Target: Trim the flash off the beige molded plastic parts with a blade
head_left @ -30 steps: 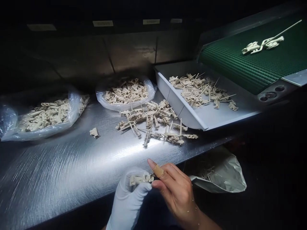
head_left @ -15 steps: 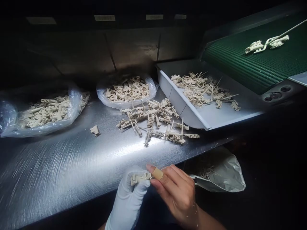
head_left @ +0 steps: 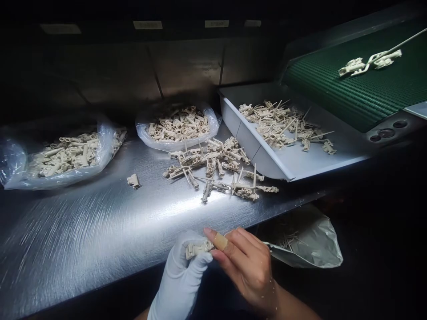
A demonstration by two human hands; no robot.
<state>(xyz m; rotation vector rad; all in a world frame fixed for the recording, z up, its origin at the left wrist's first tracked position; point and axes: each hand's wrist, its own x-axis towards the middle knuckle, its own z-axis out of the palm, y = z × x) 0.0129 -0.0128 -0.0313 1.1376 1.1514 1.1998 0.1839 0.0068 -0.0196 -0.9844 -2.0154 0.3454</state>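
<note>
A beige moulded plastic part (head_left: 196,250) is held in front of the table's near edge. My left hand (head_left: 182,275), in a white glove, is closed round it with thumb and fingers. My right hand (head_left: 245,262) is bare, with a tan band wrapped on one finger. Its thumb and forefinger pinch at the part's right end; what lies between the fingertips is hidden. A pile of similar parts on thin sprues (head_left: 216,166) lies beyond my hands on the metal table (head_left: 110,231). One single loose part (head_left: 134,181) rests to its left.
Two clear plastic bags full of parts stand at the back, a left bag (head_left: 66,175) and a middle bag (head_left: 178,144). A grey tray (head_left: 300,164) holds more sprued parts, below a green conveyor belt (head_left: 333,95). An open bag with thin sticks (head_left: 316,244) hangs under the table edge.
Both hands and the held part have shifted very slightly to the right in view. The part on the belt has moved a little left. The grips look the same.
</note>
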